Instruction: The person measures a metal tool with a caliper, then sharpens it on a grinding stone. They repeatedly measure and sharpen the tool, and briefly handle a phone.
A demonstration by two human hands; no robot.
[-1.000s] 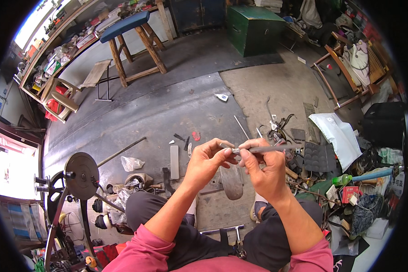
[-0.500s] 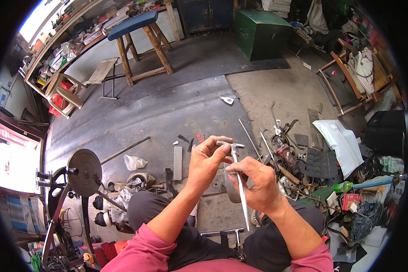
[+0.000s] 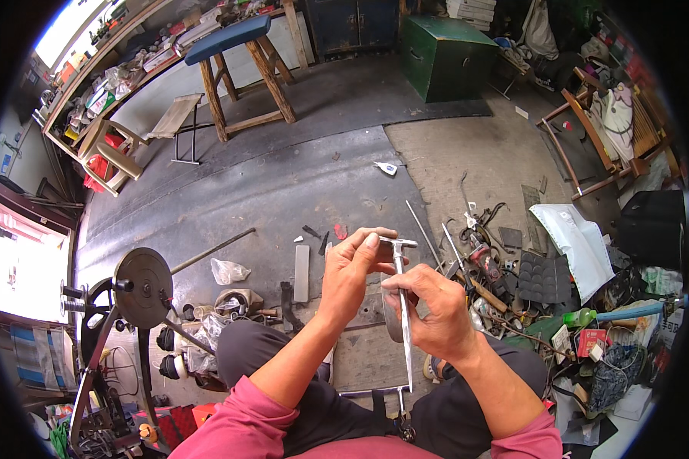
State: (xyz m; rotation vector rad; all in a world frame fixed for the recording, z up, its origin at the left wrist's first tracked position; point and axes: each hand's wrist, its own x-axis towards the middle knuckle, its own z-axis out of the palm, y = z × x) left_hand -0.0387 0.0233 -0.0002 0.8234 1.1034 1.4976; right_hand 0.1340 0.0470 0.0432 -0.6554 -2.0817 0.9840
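Note:
A silver T-shaped metal tool (image 3: 406, 340) is held upright in the picture, its tapered tip toward my lap. My left hand (image 3: 352, 275) has its fingers at the short crossbar, with the thumb raised beside it. My right hand (image 3: 436, 310) grips the long shaft just below the crossbar, thumb and forefinger pinched on it. Behind the right hand, a dark rounded flat piece (image 3: 390, 314) lies on the floor, partly hidden. My legs are bent on either side beneath my forearms.
A black disc-and-frame machine (image 3: 142, 289) stands at left. Scattered tools and scrap (image 3: 486, 264) crowd the right, with a white bag (image 3: 570, 241). A plastic bag (image 3: 228, 271) lies on the mat. Behind are a stool (image 3: 226, 40), green box (image 3: 448, 61) and wooden chair (image 3: 589, 138).
The tool has turned from sideways to pointing at me. My right hand has moved down along it. My left thumb has lifted since half a second ago.

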